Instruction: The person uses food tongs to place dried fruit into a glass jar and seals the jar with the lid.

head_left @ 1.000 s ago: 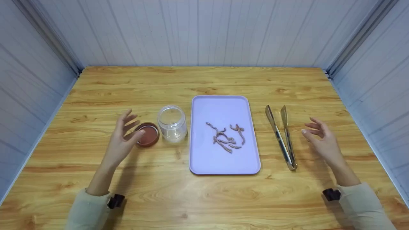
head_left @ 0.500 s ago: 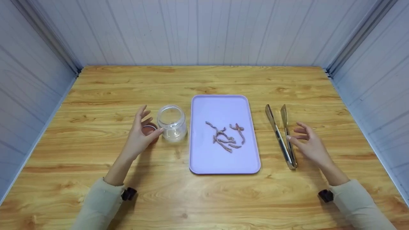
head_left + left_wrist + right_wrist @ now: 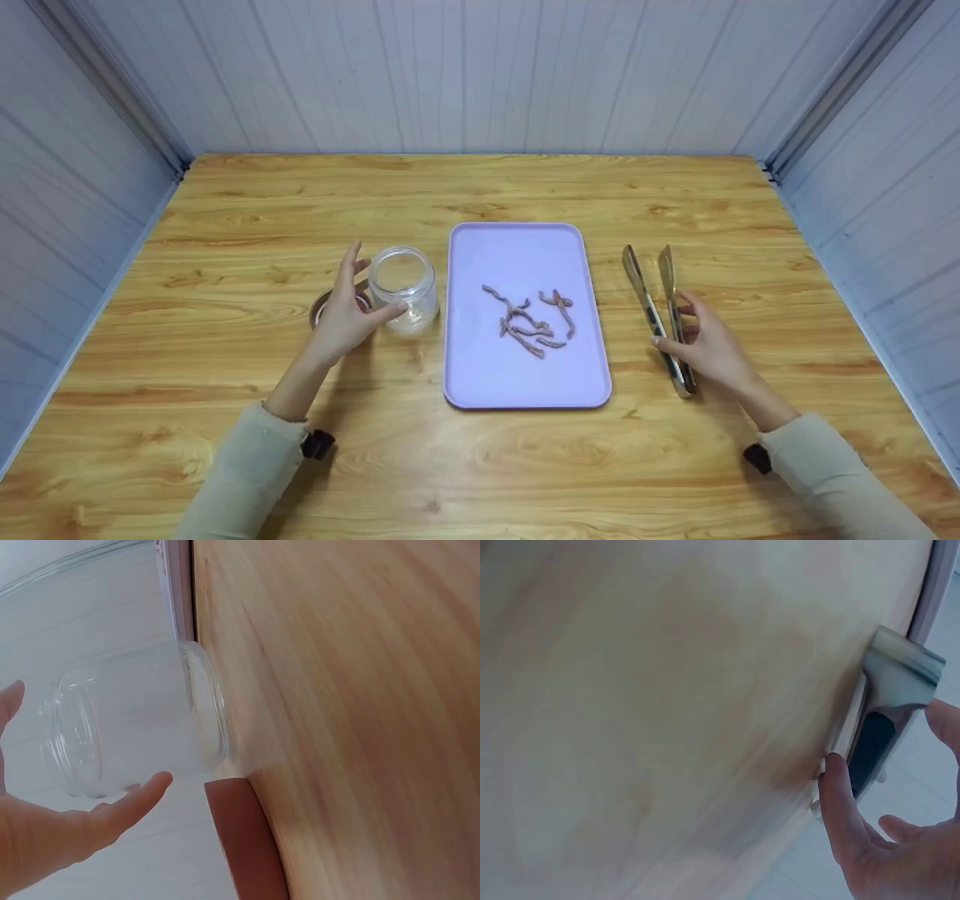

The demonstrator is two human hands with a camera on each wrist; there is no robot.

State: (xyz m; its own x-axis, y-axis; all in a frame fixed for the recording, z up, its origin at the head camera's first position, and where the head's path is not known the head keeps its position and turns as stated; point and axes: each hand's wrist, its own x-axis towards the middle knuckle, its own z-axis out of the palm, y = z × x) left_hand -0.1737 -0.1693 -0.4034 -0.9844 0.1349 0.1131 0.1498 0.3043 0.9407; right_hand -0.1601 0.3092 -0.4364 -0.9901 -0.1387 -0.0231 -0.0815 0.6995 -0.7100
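Spreads left hand (image 3: 339, 324) wide at jar (image 3: 403, 289) left of tray (image 3: 517, 259); straddles tongs (image 3: 652, 315) right of tray with right hand (image 3: 714, 349) parted

Your head view is evenly lit and fairly sharp, with a pale sheen on the near middle of the tabletop (image 3: 435, 465) and small glints on the jar (image 3: 403, 300) and the tongs (image 3: 653, 321). Soft shadows fall inward from your left sleeve (image 3: 244, 472) and right sleeve (image 3: 832, 469). In your left wrist view, whitish reflections streak the jar, and the tabletop grain is smeared. Your right wrist view is dimmer and hazy, the tabletop blurred, a diffuse shadow beside the tongs.
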